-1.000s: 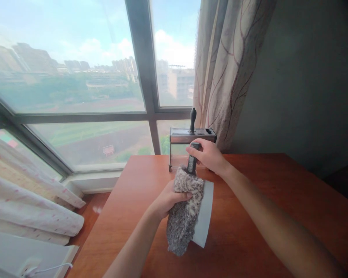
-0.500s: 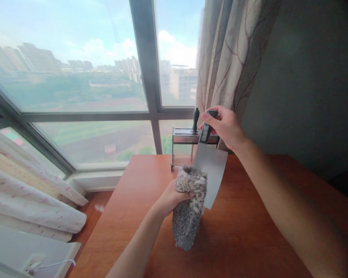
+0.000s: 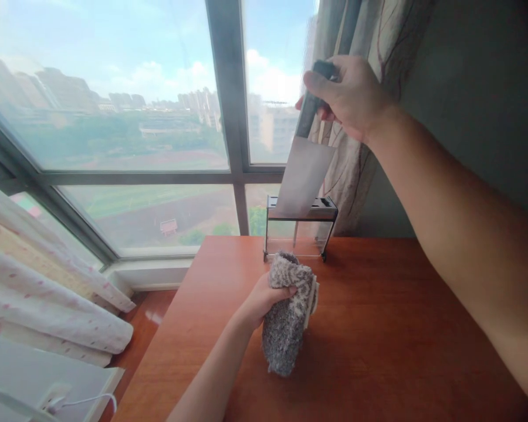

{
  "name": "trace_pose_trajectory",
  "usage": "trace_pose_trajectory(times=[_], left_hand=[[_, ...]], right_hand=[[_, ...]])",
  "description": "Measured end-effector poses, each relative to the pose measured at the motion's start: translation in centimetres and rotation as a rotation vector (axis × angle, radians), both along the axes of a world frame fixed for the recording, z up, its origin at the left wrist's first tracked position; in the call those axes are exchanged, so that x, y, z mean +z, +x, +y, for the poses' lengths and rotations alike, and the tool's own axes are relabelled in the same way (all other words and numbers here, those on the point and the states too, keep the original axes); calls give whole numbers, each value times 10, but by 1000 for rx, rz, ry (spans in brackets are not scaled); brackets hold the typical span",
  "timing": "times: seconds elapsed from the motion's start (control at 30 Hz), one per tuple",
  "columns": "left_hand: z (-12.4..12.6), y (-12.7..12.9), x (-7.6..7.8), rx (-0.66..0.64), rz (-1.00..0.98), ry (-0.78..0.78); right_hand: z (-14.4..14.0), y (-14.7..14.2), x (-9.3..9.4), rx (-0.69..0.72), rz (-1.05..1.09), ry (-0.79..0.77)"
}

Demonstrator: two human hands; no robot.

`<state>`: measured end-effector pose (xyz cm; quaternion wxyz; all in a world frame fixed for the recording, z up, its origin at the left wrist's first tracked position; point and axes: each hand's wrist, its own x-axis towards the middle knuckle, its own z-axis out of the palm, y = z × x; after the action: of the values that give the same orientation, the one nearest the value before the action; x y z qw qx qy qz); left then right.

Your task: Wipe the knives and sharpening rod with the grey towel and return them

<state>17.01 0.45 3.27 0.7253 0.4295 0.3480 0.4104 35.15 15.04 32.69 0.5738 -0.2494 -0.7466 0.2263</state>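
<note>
My right hand is raised in front of the curtain, pinching the dark handle of a cleaver. The broad blade points down, and its lower end overlaps the top of a knife rack in view; whether it touches the slots I cannot tell. My left hand grips a fuzzy grey cloth, bunched and hanging over the table, apart from the blade. The second black-handled knife seen in the rack earlier is hidden, apparently behind the cleaver.
A reddish-brown wooden table spreads below both hands, the rack standing at its far edge. Beyond it are a large window and a patterned curtain. At lower left are a pale curtain and a plugged-in white cable.
My right hand has lifted the cleaver up and away from the cloth, so the blade now lies in front of the rack's top. My left hand and the cloth have barely moved.
</note>
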Motion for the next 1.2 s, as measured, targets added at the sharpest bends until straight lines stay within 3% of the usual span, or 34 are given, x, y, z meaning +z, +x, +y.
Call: trace_pose_trajectory(times=[0.17,0.43,0.8,1.2], left_hand=[[-3,3,2,88,-1,-39],[-2,3,3,107,-24,-76],[-2,3,4,158,-42,-102],[-3,3,5,147,-47,-125]], right_hand=[[17,-3,3,47,-45,17],[39,-7,2,22,-98,55],[38,-10,3,5,-130,26],[29,-22,-1,116,-163,24]])
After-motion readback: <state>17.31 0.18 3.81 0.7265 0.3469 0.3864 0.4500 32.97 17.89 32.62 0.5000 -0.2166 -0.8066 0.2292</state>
